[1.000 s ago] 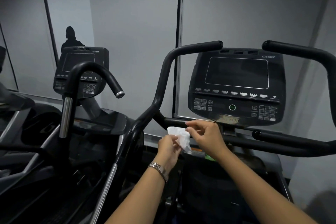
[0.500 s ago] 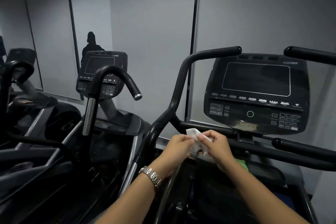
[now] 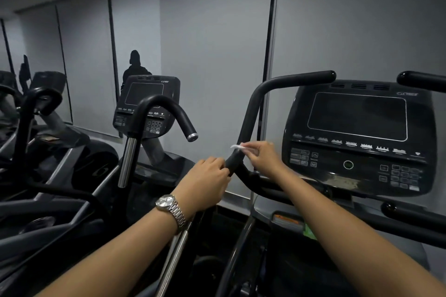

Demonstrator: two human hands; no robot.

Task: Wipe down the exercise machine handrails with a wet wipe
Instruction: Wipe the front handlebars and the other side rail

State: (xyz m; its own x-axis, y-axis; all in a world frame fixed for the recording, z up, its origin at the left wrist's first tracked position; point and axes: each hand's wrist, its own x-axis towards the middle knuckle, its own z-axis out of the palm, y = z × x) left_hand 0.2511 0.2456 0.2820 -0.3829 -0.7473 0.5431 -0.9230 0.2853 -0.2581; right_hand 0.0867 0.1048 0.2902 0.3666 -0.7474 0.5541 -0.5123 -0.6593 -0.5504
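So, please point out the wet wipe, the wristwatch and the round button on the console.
wet wipe (image 3: 239, 146): head view, white free end.
wristwatch (image 3: 166, 201): head view, dial face.
round button (image 3: 348, 164): head view, centre.

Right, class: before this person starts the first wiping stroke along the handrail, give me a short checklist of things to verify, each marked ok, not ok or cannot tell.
1. Wet wipe in hand: ok, pinched in the right hand.
2. Wipe on the handrail: ok, draped over the bar just above the bend.
3. Wipe wrapped fully around the bar: not ok, only a small part lies across it.
4. Left hand steadying the rail: ok, gripping just below the wipe.
5. Path up the rail clear: ok, nothing on the bar above.
6. Wipe still damp: cannot tell.
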